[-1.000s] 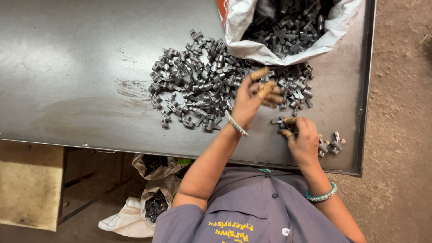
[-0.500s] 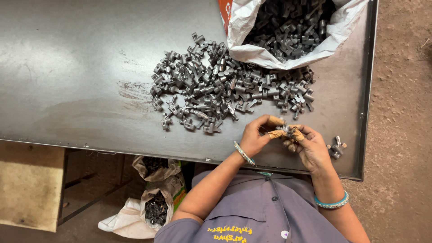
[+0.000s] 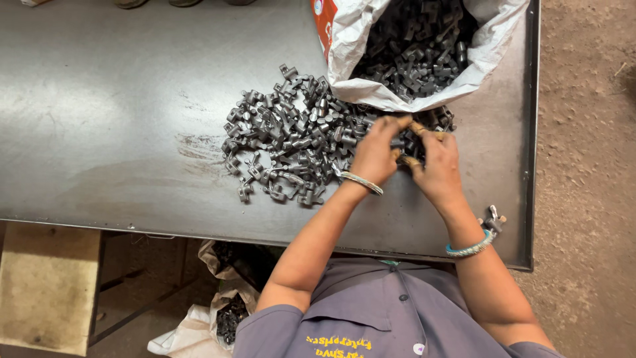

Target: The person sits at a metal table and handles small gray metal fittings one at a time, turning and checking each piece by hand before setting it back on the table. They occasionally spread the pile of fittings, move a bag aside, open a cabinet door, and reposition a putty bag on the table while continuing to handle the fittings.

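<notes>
A heap of small dark grey metal parts [image 3: 291,142] lies on a steel table top [image 3: 119,119]. My two hands meet at the heap's right edge, just below the mouth of a white sack [image 3: 371,93] filled with the same parts. My left hand [image 3: 372,154], with a thin bangle at the wrist, has its fingers curled over parts in the heap. The fingertips of my right hand [image 3: 438,164], which has a turquoise bangle at the wrist, pinch a dark part between the two hands.
A few separate parts [image 3: 493,217] lie by my right wrist near the table's front right corner. Below the table stands an open bag with more parts [image 3: 228,318]. A dirt floor [image 3: 589,166] runs along the right. A pale block [image 3: 46,285] sits at lower left.
Both hands have moved from the table's front edge, where they held a part together, up into the right side of the heap by the sack's mouth.
</notes>
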Demonstrator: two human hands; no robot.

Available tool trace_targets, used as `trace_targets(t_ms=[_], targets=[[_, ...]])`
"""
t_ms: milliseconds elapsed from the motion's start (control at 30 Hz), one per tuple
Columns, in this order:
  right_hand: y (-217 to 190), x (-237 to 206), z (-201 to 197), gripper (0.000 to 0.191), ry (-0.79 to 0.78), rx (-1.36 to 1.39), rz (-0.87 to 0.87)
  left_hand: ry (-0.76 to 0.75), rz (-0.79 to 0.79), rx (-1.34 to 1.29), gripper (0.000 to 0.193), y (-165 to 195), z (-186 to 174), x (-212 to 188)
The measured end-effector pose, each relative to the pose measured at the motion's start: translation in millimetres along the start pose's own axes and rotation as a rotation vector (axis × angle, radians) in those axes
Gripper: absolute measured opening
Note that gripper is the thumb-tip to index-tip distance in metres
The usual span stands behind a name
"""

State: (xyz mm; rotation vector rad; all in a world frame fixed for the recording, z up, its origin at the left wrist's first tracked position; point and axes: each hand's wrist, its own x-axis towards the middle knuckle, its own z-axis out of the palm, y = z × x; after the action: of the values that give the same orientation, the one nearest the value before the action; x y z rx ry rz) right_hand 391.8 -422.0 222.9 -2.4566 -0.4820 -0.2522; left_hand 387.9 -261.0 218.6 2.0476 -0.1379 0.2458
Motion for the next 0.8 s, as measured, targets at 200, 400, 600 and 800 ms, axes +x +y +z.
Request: trace_targets(t_ms=[200, 400, 600, 800], targets=[[7, -24, 7, 0.045, -0.009, 0.02, -0.013, -0.088, 0.0, 0.218, 0.068, -5, 15, -32], [8, -73, 1, 0.041, -0.036, 0.323, 0.34, -0.127, -0.04, 0.113, 0.065, 1, 0, -78], [17, -98, -6, 0.042, -0.023, 1.132, 0.367, -0.118, -0.158, -0.041, 0.06, 7, -17, -97], [31, -112, -10, 0.038, -0.107, 1.518, 0.625, -0.068, -0.245, -0.404, 0.039, -13, 3, -118]])
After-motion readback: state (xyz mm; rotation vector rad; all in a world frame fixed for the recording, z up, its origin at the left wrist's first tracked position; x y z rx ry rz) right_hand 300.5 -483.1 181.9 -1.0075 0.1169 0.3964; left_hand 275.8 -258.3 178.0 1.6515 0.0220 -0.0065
